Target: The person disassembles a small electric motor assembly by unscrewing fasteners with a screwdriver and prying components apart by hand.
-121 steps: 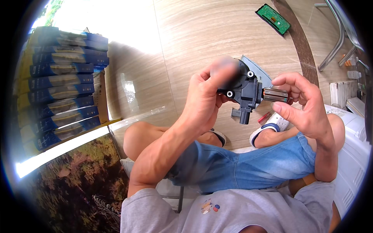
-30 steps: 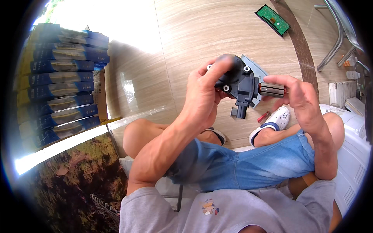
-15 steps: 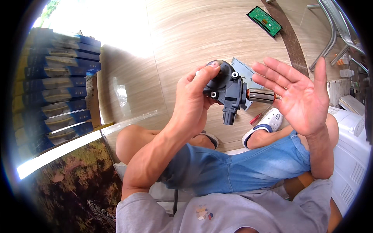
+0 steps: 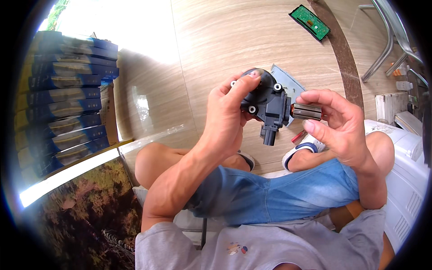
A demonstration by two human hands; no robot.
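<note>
My left hand (image 4: 228, 101) is closed round a black plastic actuator housing (image 4: 261, 96), its thumb lying on the round top. Pale metal bushings sit at the housing's edge, and a connector socket points down toward my lap. A bare motor armature (image 4: 307, 111), with a steel core and copper at its inner end, sticks out of the housing's right side. My right hand (image 4: 342, 121) is curled about the armature, with thumb below and forefinger above. Both tips appear to meet its edges. Part of the armature's outer end is hidden by the fingers.
On the floor beyond my hands lie a grey-blue panel (image 4: 288, 81), a red-handled tool (image 4: 298, 137) and a green circuit board (image 4: 310, 21) in a black frame. Stacked blue boxes (image 4: 67, 99) stand at left. A metal-legged chair (image 4: 382, 45) and a white plastic unit (image 4: 405, 180) are at right.
My right hand has gone from flat, palm up and fingers spread, to curled about the armature. My left hand and the housing have shifted slightly right.
</note>
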